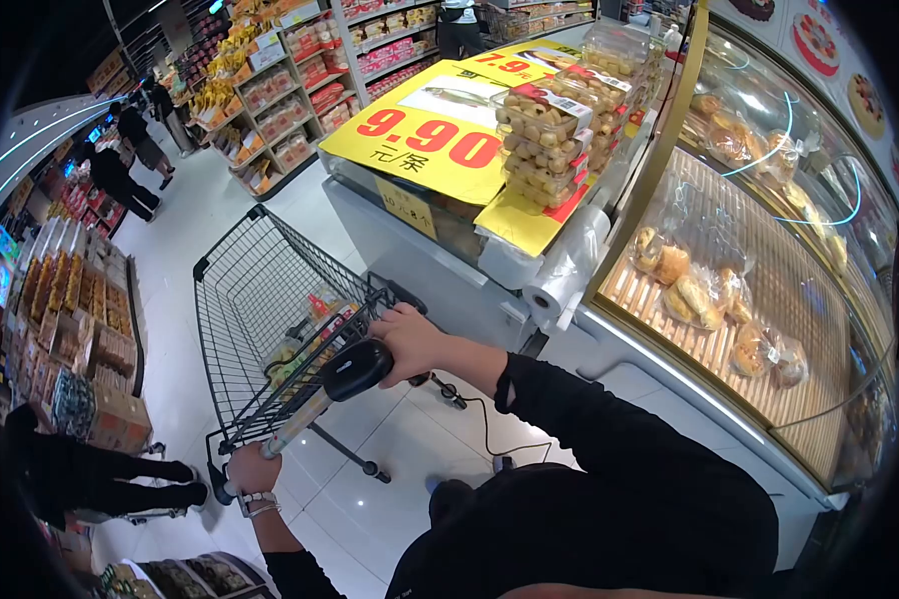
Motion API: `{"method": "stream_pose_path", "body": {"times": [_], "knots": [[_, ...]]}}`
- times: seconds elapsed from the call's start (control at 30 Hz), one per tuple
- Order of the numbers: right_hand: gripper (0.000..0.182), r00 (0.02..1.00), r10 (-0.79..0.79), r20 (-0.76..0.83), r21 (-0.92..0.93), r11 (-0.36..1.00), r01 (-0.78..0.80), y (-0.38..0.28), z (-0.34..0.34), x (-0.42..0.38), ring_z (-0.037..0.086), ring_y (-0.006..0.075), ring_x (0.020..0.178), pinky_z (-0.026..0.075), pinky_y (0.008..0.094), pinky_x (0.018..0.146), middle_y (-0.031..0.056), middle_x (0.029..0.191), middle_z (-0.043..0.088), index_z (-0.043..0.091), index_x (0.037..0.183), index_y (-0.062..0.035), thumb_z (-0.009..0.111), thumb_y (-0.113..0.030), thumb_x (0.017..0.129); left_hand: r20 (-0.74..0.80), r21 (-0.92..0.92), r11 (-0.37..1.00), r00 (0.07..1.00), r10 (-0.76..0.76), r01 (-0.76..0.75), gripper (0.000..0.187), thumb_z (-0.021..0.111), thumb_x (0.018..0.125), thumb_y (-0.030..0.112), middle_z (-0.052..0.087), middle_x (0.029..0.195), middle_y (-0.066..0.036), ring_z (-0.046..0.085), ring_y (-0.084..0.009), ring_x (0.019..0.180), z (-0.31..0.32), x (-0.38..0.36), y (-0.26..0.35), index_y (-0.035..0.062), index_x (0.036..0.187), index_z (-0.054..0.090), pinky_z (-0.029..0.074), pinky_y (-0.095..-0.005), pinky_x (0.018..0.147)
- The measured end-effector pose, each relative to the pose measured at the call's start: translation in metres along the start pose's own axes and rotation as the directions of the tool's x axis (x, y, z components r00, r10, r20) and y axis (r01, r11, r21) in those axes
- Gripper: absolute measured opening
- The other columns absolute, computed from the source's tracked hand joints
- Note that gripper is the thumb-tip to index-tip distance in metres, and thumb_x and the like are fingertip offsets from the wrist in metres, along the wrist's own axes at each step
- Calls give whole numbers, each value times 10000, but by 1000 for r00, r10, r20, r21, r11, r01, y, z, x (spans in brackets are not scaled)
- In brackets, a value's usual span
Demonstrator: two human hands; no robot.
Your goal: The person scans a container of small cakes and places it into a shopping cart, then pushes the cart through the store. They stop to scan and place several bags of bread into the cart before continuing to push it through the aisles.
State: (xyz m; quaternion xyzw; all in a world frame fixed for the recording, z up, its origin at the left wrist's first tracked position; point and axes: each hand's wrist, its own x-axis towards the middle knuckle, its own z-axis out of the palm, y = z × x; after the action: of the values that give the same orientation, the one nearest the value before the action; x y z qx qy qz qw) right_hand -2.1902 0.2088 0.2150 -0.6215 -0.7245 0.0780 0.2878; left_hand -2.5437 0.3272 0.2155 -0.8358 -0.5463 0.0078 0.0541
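A dark wire shopping cart stands in front of me, angled to the left. My left hand, with a bracelet at the wrist, is wrapped round the near-left end of the cart's handle. Around the other end of that handle closes my right hand, right beside a black oval case mounted on the bar. Inside the basket lie a few packaged goods, partly hidden by the wires and too small to name.
A display freezer with yellow price signs and stacked clear food boxes borders the cart's right. Further right is a glass bread case. Shelves line the left, where a person in black stands close by. Other people are farther up the aisle.
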Motion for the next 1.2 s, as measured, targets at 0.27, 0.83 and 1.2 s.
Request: {"method": "stream_pose_path", "body": {"times": [0.27, 0.83, 1.2], "knots": [[614, 995, 98, 15, 42, 994, -99, 33, 9, 99, 502, 226, 897, 279, 358, 879, 65, 856, 562, 597, 904, -102, 768, -450, 427, -11, -61, 997, 999, 41, -41, 182, 691, 596, 258, 641, 660, -124, 634, -316, 630, 2, 104, -25, 107, 698, 676, 520, -412, 574], [705, 961, 261, 90, 137, 953, -272, 87, 1, 174, 456, 277, 1039, 234, 377, 988, 99, 986, 542, 590, 1035, -80, 792, -424, 454, 394, -64, 984, 902, 177, -165, 339, 668, 722, 343, 653, 823, -174, 646, -321, 766, -25, 216, -17, 43, 876, 647, 519, -429, 639], [439, 733, 666, -136, 989, 50, 138, 83, -145, -10, 640, 246, 617, 536, 337, 573, 224, 1009, 604, 512, 1118, 10, 658, -76, 714, -23, -704, -588, 815, 578, 398, 452, 438, 919, 366, 524, 1186, -183, 540, -339, 1061, -73, 315, 80, 81, 1268, 399, 478, -517, 808]]}}
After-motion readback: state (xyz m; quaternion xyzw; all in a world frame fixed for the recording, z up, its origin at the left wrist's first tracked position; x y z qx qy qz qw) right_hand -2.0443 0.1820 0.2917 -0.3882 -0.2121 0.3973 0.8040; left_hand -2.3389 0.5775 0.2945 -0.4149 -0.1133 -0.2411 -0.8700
